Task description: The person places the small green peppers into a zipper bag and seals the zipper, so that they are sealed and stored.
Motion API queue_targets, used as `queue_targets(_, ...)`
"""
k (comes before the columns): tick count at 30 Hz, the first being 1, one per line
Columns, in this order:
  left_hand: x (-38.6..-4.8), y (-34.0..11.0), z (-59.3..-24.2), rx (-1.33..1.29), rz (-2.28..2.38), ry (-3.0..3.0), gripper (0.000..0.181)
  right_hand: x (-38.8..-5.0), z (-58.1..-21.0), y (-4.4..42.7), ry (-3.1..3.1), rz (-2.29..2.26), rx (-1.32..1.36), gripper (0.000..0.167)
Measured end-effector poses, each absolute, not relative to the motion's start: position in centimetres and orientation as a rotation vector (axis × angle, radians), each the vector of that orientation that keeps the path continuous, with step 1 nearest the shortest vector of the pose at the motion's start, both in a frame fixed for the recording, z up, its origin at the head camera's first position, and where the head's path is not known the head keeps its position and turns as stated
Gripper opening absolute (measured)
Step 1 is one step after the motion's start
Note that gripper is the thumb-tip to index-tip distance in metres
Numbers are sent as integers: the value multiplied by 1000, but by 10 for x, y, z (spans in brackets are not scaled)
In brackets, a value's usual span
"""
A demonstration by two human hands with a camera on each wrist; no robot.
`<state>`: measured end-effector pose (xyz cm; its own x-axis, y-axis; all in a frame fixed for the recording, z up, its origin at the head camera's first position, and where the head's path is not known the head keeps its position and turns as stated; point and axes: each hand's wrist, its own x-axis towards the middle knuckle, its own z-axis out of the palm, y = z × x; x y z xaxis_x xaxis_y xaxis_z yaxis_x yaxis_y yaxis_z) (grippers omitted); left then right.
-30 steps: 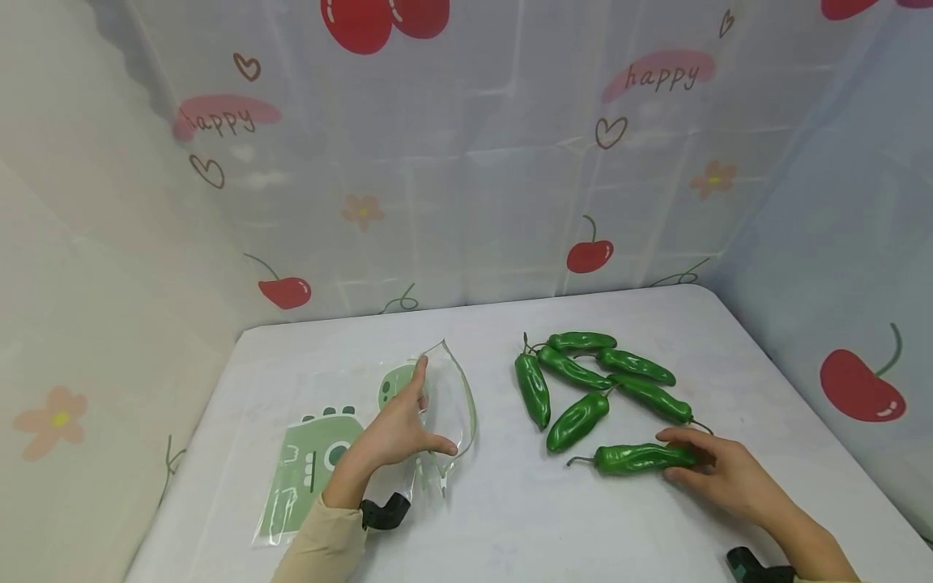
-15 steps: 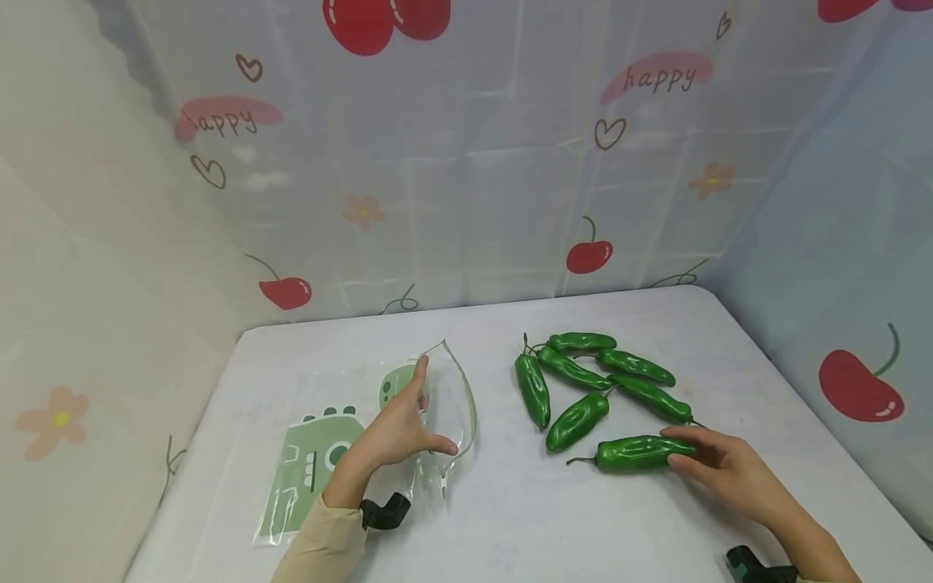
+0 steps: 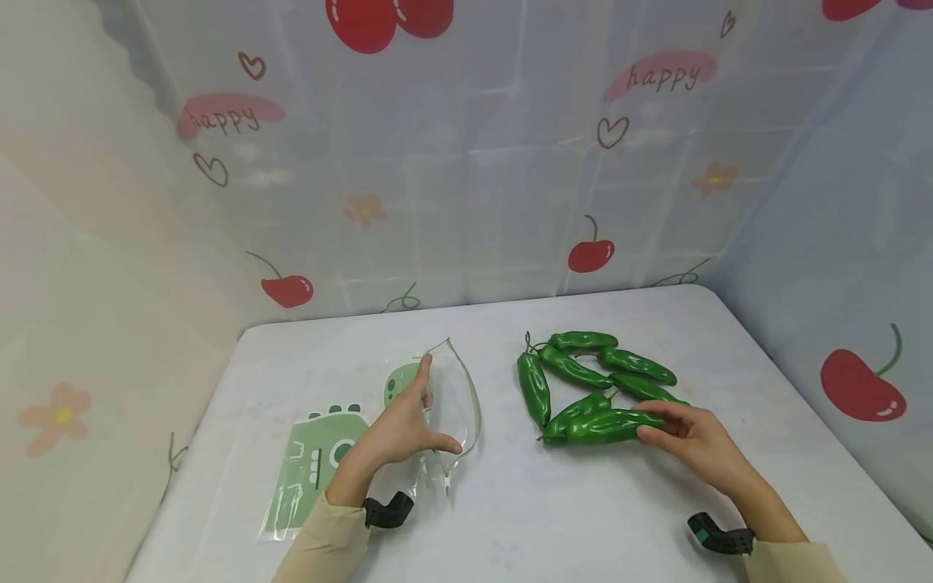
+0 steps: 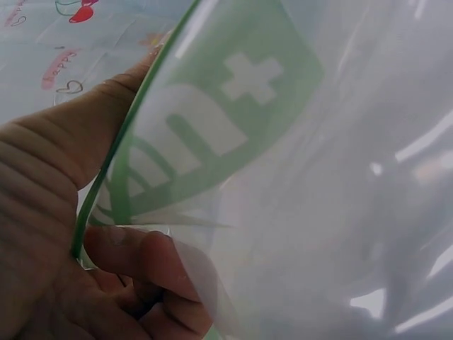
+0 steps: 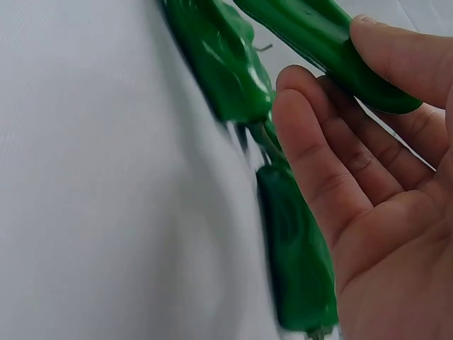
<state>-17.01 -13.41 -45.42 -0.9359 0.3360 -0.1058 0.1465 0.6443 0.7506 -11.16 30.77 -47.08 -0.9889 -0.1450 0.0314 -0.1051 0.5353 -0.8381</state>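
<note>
One green pepper (image 3: 608,427), pinched by its right end in the right hand (image 3: 696,445), at the near side of the other peppers (image 3: 572,368), with the left hand (image 3: 397,429) spread at the clear bag (image 3: 309,465). Likely light, firm and slippery; grip its fat middle.

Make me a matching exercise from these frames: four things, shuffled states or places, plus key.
Column one
1. Left hand
2. Right hand
3. Plastic bag
4. Tabletop

Column two
A. Clear, with a green cartoon print
B. Gripping one end of a green pepper
C. White, beneath the group of peppers
D. Thumb and forefinger spread at the bag's mouth

Pairs: 1-D, 2-B, 3-A, 4-C
</note>
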Motion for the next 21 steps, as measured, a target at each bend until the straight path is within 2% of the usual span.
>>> queue_targets(21,-168,-134,-451,415,1186,2609,153,-156,-469,255,2598,-1782,-236,44)
